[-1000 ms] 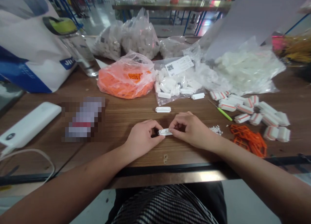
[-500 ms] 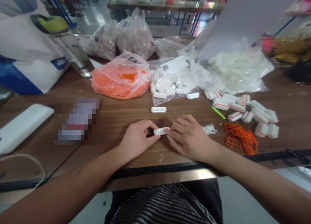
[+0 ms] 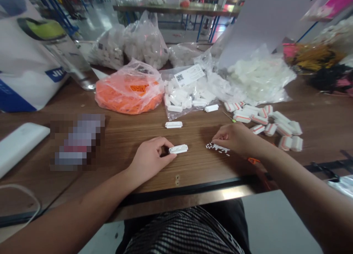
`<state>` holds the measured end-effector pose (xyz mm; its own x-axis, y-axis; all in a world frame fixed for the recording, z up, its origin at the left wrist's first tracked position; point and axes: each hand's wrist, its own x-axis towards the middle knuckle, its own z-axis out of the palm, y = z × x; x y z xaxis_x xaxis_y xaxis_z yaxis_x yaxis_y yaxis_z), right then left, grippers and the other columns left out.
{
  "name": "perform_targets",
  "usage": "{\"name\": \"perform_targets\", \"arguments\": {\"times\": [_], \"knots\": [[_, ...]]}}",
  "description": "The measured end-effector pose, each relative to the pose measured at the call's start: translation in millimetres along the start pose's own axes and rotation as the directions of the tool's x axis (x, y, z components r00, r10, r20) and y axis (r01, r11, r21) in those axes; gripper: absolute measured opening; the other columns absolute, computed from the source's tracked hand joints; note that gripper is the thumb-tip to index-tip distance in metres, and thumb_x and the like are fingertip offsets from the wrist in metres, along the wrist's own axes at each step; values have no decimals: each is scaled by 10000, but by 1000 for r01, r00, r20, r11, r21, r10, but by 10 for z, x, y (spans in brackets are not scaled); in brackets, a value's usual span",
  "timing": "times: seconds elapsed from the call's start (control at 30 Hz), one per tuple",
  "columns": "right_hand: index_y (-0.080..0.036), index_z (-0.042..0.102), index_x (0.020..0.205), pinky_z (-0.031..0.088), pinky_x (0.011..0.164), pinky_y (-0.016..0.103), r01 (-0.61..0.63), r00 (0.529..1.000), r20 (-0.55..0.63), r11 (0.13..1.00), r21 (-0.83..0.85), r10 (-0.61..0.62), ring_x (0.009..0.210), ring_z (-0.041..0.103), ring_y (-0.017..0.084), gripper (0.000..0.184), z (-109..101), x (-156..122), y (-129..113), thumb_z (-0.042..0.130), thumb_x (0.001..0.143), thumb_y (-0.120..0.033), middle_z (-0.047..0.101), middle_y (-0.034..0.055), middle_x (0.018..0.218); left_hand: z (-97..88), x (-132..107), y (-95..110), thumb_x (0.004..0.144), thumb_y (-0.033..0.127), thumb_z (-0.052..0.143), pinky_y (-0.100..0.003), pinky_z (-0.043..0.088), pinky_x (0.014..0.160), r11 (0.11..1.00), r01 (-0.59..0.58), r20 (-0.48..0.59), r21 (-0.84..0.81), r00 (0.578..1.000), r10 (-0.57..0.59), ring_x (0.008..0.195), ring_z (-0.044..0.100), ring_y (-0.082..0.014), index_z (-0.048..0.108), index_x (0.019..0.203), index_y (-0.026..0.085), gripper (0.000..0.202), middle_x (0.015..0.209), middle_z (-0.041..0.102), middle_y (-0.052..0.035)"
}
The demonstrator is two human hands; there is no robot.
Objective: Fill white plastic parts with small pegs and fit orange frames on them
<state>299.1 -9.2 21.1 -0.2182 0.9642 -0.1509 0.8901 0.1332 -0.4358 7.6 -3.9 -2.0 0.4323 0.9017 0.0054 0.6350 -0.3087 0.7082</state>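
Observation:
Between thumb and fingers, my left hand [image 3: 150, 156] grips one end of a white plastic connector housing [image 3: 178, 149] with rows of small holes on its upper face. My right hand [image 3: 230, 138] is at a pile of tiny white plugs [image 3: 217, 147], thumb and fingertips pinched together over it. Whether a plug is between those fingertips is hidden. Behind the held piece lies a second white housing [image 3: 173, 125] on the table. Another white housing [image 3: 211, 108] rests farther right, by the clear bag.
White housings with orange strips [image 3: 282, 128] are heaped at right, near a green-handled pick [image 3: 234, 120]. Orange frames [image 3: 253, 160] lie partly under my right arm. Behind are a bag of orange parts [image 3: 129, 90] and a bag of white housings [image 3: 190, 90]. A bottle [image 3: 68, 59] stands left.
My right hand has let go of the housing and moved right to the pile of tiny plugs. My left hand still holds the housing. The view has shifted slightly.

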Motion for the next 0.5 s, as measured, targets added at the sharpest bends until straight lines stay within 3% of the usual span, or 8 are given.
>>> {"name": "perform_targets", "arguments": {"times": [0.2, 0.33, 0.43, 0.5], "knots": [[-216, 699, 619, 429, 551, 305, -53, 998, -20, 998, -39, 52, 551, 601, 151, 162, 67, 10, -33, 602, 732, -280, 681, 12, 600, 2, -3, 4, 735, 248, 697, -240, 329, 553, 1000, -3, 0, 6, 1000, 3, 532, 417, -102, 687, 812, 208, 88, 585, 486, 57], [-213, 685, 642, 442, 517, 294, -83, 995, -47, 988, 134, 90, 542, 601, 152, 113, 83, 1, -121, 620, 717, -266, 670, 10, 582, 3, -10, 4, 740, 262, 694, -240, 326, 554, 1000, 3, -2, -2, 1000, -3, 531, 411, -104, 694, 815, 212, 90, 576, 469, 57], [-212, 688, 708, 474, 570, 283, 39, 996, -89, 943, 332, -10, 618, 616, 146, 104, 106, 12, -342, 622, 752, -279, 696, 16, 687, 7, -16, 3, 740, 281, 695, -240, 325, 550, 1000, 20, 3, 4, 1000, -20, 534, 413, -110, 697, 819, 218, 100, 568, 464, 55], [-210, 687, 703, 470, 606, 276, 147, 988, -87, 925, 350, -124, 636, 597, 130, 106, 139, 49, -515, 621, 767, -263, 681, 9, 710, 10, -19, 4, 741, 284, 695, -239, 325, 548, 1000, 26, 8, 8, 1000, -26, 534, 412, -112, 695, 820, 218, 103, 564, 461, 54]]}}
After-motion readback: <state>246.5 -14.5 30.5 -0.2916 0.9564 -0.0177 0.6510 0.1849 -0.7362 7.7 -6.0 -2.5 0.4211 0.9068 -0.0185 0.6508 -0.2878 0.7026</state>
